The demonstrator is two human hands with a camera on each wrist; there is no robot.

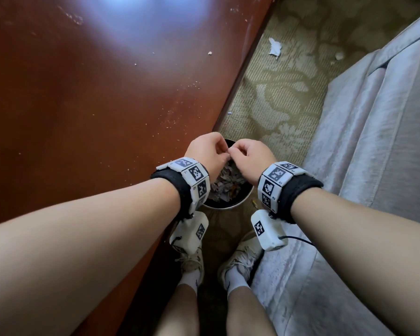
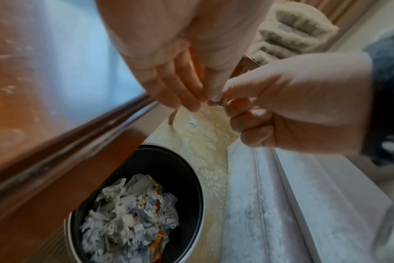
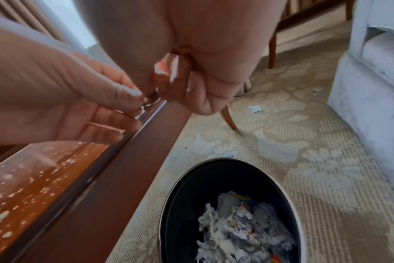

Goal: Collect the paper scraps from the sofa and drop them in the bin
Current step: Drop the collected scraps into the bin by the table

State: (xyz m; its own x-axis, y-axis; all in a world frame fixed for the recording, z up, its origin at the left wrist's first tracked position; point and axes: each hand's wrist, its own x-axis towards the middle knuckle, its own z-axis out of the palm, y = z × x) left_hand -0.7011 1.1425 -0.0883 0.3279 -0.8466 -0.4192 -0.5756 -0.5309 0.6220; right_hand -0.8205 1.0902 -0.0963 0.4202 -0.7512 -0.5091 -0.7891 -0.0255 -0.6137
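A round black bin [image 1: 228, 206] stands on the carpet between the wooden table and the sofa [image 1: 374, 141], filled with crumpled paper scraps [image 1: 224, 187]. Both hands meet right above it. My left hand [image 1: 218, 151] and right hand [image 1: 238, 154] bring their fingertips together on a tiny grey paper scrap [image 2: 214, 102]. In the left wrist view the left hand [image 2: 200, 99] points its fingers down, and the right hand [image 2: 223, 102] has its fingers curled. The right wrist view shows the bin [image 3: 191, 186] and its paper scraps [image 3: 241, 231] below the joined fingertips.
A torn paper piece [image 1: 275, 46] and a smaller one [image 1: 339, 55] lie on the patterned carpet further ahead. The crumb-speckled wooden table [image 1: 83, 93] runs along the left. A chair leg [image 3: 228, 117] stands beyond the bin. My shoes [image 1: 240, 260] are just behind it.
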